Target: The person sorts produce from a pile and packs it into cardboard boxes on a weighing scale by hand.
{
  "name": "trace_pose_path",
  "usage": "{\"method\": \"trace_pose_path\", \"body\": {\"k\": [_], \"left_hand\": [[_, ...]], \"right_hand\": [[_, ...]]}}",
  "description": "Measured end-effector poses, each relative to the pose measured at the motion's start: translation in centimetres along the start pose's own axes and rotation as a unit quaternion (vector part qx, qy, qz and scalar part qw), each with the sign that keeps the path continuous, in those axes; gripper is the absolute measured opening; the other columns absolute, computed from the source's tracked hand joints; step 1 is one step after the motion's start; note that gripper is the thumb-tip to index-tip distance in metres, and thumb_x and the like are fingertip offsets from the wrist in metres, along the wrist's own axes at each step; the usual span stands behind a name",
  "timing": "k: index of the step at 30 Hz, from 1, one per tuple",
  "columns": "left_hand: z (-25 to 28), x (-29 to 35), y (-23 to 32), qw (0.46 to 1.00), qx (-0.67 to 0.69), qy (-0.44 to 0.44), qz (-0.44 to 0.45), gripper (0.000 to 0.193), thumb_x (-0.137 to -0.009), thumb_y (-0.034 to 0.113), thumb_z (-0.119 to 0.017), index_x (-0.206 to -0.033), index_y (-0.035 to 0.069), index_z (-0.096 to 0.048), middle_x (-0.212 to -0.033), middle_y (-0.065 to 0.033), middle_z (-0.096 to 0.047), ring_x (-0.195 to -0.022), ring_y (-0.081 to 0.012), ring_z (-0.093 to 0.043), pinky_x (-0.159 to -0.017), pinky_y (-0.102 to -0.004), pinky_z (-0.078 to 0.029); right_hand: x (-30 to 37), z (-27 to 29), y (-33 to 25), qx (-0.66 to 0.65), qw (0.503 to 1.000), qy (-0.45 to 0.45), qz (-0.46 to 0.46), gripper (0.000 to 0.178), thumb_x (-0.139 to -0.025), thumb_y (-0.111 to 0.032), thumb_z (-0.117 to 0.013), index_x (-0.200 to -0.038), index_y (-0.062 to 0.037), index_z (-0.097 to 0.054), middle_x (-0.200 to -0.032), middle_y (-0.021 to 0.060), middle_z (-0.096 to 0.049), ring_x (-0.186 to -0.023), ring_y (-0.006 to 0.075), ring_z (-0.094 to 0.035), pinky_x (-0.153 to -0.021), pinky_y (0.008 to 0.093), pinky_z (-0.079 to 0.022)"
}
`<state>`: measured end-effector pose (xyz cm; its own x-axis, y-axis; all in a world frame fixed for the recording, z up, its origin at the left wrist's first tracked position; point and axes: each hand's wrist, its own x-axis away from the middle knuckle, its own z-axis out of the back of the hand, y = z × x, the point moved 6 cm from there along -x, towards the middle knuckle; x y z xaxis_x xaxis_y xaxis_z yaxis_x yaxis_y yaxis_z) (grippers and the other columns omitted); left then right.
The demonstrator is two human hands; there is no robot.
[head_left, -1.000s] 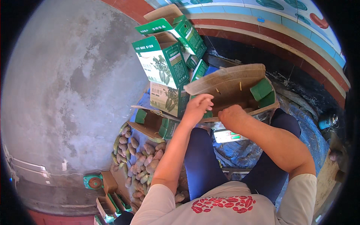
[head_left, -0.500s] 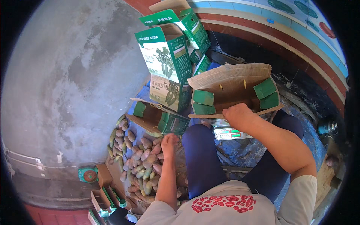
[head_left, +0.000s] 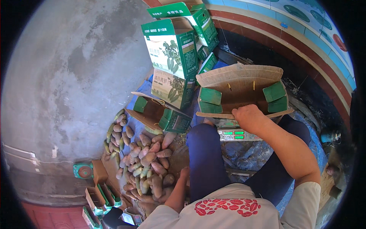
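I have the right hand (head_left: 249, 118) gripping the near rim of the open box (head_left: 239, 75); its fingertips are hidden inside. Box sits above the scale (head_left: 248, 136), hiding most of it bar the display strip. Left hand (head_left: 184, 174) is low beside the roots (head_left: 148, 158), fingers not readable: can't tell open or closed. 2nd box (head_left: 150, 114) lies tilted between roots and cartons (head_left: 167, 53); rearmost carton's top is cut off.
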<state>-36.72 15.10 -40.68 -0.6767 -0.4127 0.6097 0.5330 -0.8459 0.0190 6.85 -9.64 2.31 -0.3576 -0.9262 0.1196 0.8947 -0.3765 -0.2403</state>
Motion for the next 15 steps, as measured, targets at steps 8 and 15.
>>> {"method": "trace_pose_path", "body": {"k": [8, 15], "left_hand": [[-0.7, 0.8, 2.8, 0.994, 0.098, 0.023, 0.042, 0.03, -0.077, 0.021, -0.06, -0.101, 0.003, -0.06, -0.102, -0.0163, -0.063, -0.097, -0.0299, -0.061, -0.082, -0.04, -0.049], [3.5, 1.7, 3.7, 0.954, 0.26, 0.077, 0.128, 0.035, -0.077, 0.022, -0.061, -0.106, 0.003, -0.059, -0.105, -0.0164, -0.062, -0.1, -0.0294, -0.06, -0.084, -0.0397, -0.048]], "right_hand": [[-0.3, -0.3, -0.5, 0.005, 1.0, -0.014, -0.001, 0.014, -0.079, -0.009, -0.053, -0.09, -0.0037, -0.059, -0.084, 0.0134, -0.066, -0.081, 0.0285, -0.065, -0.067, 0.0398, -0.052], [0.4, -0.2, 0.0, 0.013, 1.0, 0.014, 0.0, 0.012, -0.077, -0.009, -0.055, -0.087, -0.0044, -0.058, -0.08, 0.0118, -0.064, -0.077, 0.027, -0.065, -0.065, 0.0378, -0.051]]}}
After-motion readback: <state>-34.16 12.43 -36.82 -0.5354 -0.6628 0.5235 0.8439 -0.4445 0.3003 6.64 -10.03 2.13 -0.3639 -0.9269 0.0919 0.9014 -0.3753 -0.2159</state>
